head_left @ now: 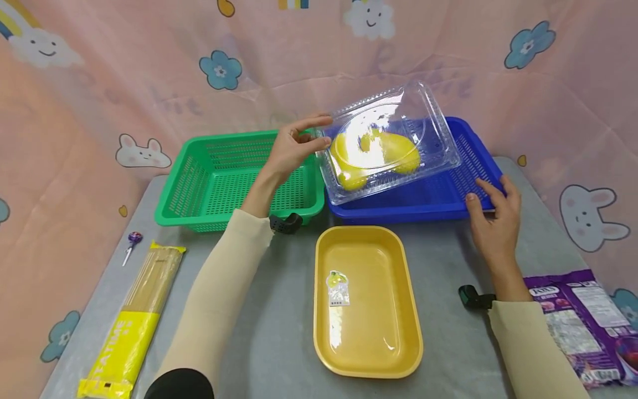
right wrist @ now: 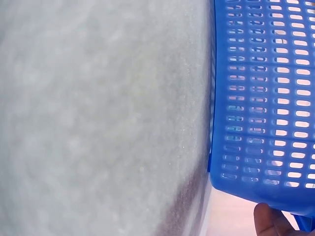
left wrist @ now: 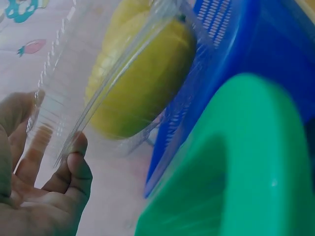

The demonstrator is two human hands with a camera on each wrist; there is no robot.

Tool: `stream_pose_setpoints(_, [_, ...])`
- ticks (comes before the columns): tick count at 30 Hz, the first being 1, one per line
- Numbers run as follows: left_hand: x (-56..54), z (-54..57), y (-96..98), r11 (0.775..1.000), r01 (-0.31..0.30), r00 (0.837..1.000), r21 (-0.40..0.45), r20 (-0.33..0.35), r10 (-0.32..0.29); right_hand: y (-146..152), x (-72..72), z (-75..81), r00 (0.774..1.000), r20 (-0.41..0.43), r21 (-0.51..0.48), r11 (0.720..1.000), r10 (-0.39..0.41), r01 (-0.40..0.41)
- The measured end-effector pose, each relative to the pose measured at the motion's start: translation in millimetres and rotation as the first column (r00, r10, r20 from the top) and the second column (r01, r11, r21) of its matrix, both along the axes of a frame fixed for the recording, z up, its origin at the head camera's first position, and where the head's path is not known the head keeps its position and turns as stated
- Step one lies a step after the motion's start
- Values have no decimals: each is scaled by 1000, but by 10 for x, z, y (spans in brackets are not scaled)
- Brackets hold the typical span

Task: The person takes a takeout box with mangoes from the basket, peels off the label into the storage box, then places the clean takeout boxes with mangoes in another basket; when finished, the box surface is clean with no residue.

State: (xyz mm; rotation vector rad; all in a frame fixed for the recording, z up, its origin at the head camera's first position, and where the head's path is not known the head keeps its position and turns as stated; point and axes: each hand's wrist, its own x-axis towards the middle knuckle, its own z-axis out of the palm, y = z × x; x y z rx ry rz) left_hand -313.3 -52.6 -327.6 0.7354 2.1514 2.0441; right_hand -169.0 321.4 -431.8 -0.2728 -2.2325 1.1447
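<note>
My left hand (head_left: 296, 145) pinches the left edge of a clear plastic clamshell box (head_left: 436, 138) between thumb and fingers. Tilted, the box hangs above the blue basket (head_left: 413, 213). Yellow mango-like fruit (left wrist: 147, 78) shows inside it, partly masked by glare. At the front right corner of the blue basket is my right hand (head_left: 498, 221), with its fingers spread and loosely bent over the rim. A fingertip (right wrist: 265, 216) shows by that rim in the right wrist view.
Left of the blue basket stands a green basket (head_left: 239, 220). A yellow tray (head_left: 368, 332) with a sticker lies in front. At left are a lollipop (head_left: 134, 238) and a pack of noodles (head_left: 132, 327); a purple bag (head_left: 578, 316) lies at right. A patterned cloth (head_left: 299, 61) hangs behind.
</note>
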Motion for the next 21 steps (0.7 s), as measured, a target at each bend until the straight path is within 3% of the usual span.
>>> stream_pose_setpoints(8, [-116, -179, 264, 998, 24, 1000, -55, -12, -24, -4, -5, -27, 1000, 1, -15, 1000, 25, -25])
stream_pose_setpoints(15, [-148, -298, 319, 983, 26, 999, -179, -32, -32, -38, 0, -11, 1000, 12, 0, 1000, 22, -22])
stream_pose_setpoints(21, [-171, -357, 333, 979, 18, 999, -202, -43, -27, -59, -5, -8, 1000, 10, -9, 1000, 29, -29])
